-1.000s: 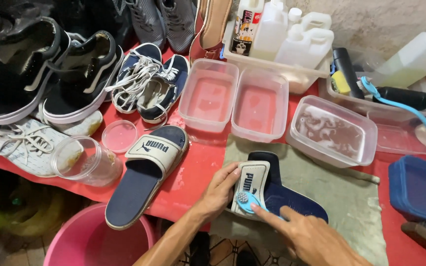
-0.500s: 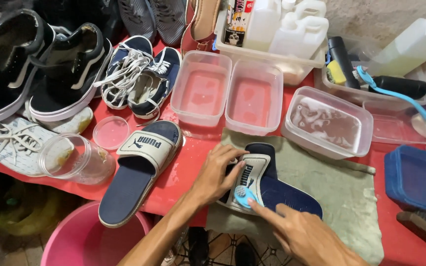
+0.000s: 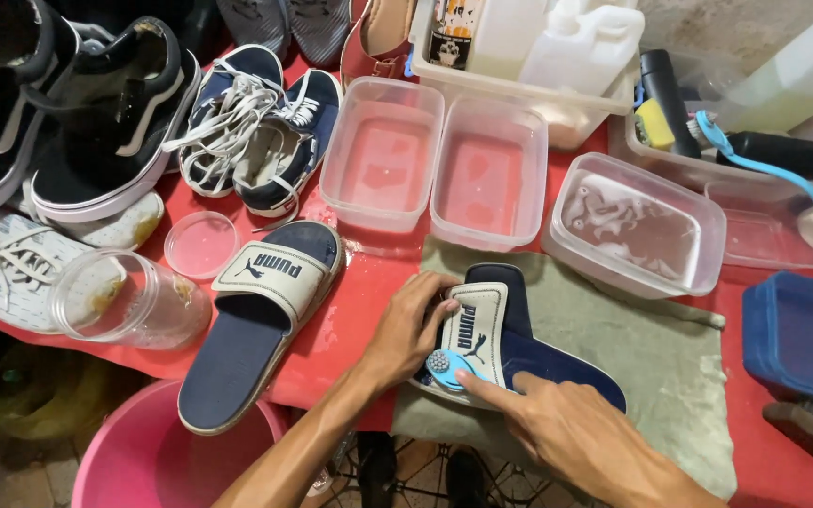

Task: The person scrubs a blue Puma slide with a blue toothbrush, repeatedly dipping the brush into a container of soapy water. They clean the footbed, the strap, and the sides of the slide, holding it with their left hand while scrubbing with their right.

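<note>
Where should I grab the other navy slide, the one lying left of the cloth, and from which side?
Take the free slide by its cream strap, coming from above. It lies flat, sole down, and the strap arches over the footbed, probably leaving room for fingers beneath. Its heel overhangs the table edge above the pink tub, so lift rather than drag.

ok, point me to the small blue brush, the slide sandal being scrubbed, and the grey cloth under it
small blue brush (image 3: 446, 365), head view, its round head.
slide sandal (image 3: 557, 362), head view, navy footbed.
grey cloth (image 3: 670, 357), head view, bare part right of the sandal.
</note>
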